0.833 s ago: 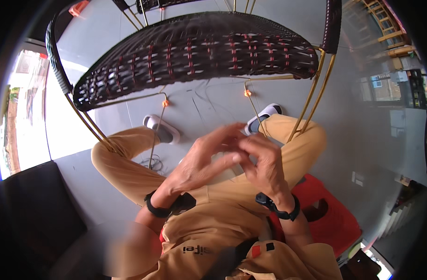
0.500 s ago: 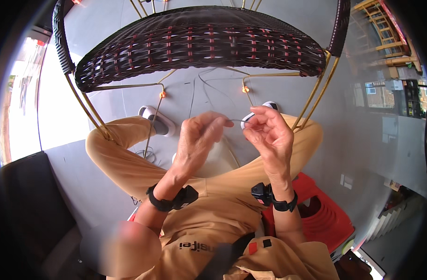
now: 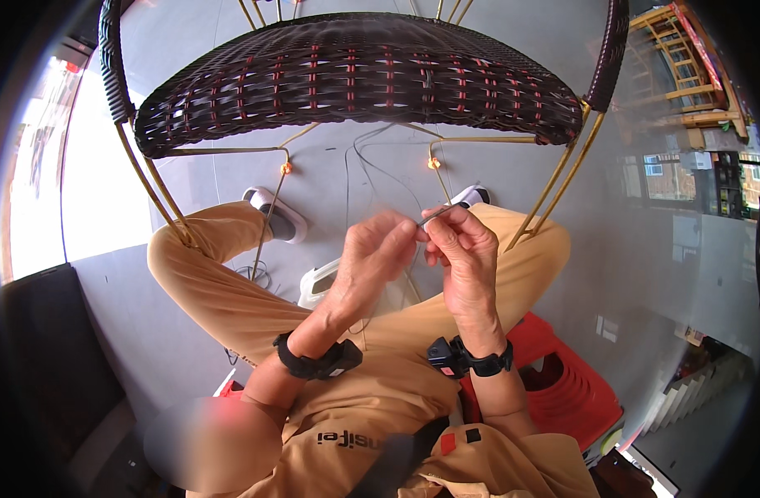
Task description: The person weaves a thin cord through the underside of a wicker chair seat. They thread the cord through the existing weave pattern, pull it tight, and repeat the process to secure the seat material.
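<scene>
My left hand and my right hand meet above my lap, their fingertips close together. A thin dark grey strand runs between them, and both hands pinch it. From my right fingertips a short piece of it sticks out. Beyond my hands stands a chair with a dark brown and red woven part on a gold-coloured metal frame. Loose grey strands hang or lie below the woven part; where they join the piece I hold is hard to make out.
Orange ties sit on the frame's thin legs between my feet. A white plastic container is between my legs, and a coil of strand lies on the floor. A red plastic stool is at my right, a dark panel at left.
My hands have come closer together, the right moving left and slightly down, the left moving right. More of the strand now shows past my right fingertips.
</scene>
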